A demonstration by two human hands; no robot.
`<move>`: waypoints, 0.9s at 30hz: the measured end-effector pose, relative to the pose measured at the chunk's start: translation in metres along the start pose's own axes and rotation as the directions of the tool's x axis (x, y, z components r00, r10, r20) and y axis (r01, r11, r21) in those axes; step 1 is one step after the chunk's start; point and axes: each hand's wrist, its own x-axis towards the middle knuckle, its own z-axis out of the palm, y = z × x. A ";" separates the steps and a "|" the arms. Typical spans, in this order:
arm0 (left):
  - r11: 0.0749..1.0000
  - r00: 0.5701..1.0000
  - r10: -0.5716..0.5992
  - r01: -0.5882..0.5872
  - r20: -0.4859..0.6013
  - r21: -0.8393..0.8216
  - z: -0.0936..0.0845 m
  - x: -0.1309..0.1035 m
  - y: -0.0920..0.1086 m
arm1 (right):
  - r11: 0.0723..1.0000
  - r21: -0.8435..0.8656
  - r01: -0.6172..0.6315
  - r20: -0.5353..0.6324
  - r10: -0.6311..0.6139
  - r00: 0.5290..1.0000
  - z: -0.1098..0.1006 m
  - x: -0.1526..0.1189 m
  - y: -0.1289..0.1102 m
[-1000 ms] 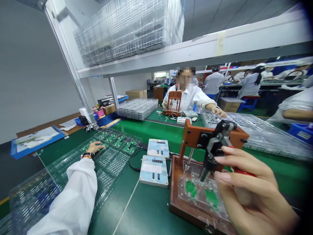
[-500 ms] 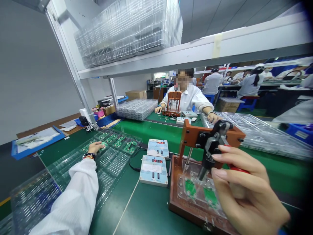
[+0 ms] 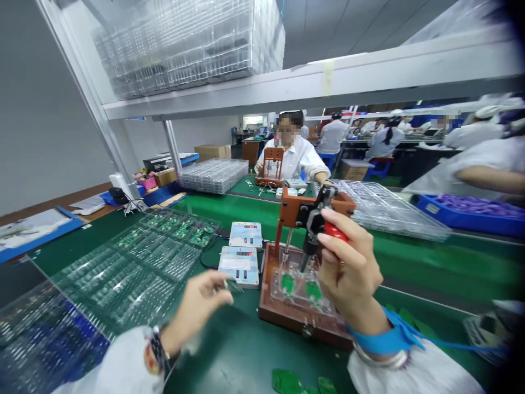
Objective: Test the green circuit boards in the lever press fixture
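Note:
My left hand (image 3: pixel 205 301) is over the green mat, in front of the two meter boxes (image 3: pixel 238 265), with thumb and fingers pinched on a small item blurred by motion. My right hand (image 3: pixel 348 262) is wrapped round the red handle (image 3: pixel 335 232) of the toggle press (image 3: pixel 287 213). Two green circuit boards (image 3: pixel 287 283) lie under a clear plate on the press's brown base. At the left, a clear tray (image 3: pixel 151 262) holds green boards in its back compartments. A blue strap (image 3: pixel 381 335) circles my right wrist.
Loose green boards (image 3: pixel 286 380) lie at the front edge. Stacked clear trays (image 3: pixel 215 175) stand at the back left, more (image 3: pixel 381 205) at the right. A person (image 3: pixel 303 158) sits opposite, behind another press. A shelf beam (image 3: pixel 287 87) crosses above.
My left hand has moved from the tray's boards rightward and nearer, to beside the meter boxes. My right hand still holds the handle. The view has turned right.

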 end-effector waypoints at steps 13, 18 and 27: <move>0.970 0.806 0.216 -0.244 0.551 -0.023 0.071 -0.077 -0.023 | 0.699 0.127 -0.704 0.483 0.576 0.659 0.011 0.140 0.089; 0.907 0.669 0.087 -0.360 0.738 0.220 0.049 -0.080 -0.023 | 0.812 -0.026 -0.583 0.024 0.583 0.812 0.006 0.061 0.081; 0.677 0.671 -0.014 -0.539 0.741 0.500 0.035 -0.099 -0.010 | 0.761 -0.113 -0.638 0.612 0.560 0.559 -0.062 -0.099 0.002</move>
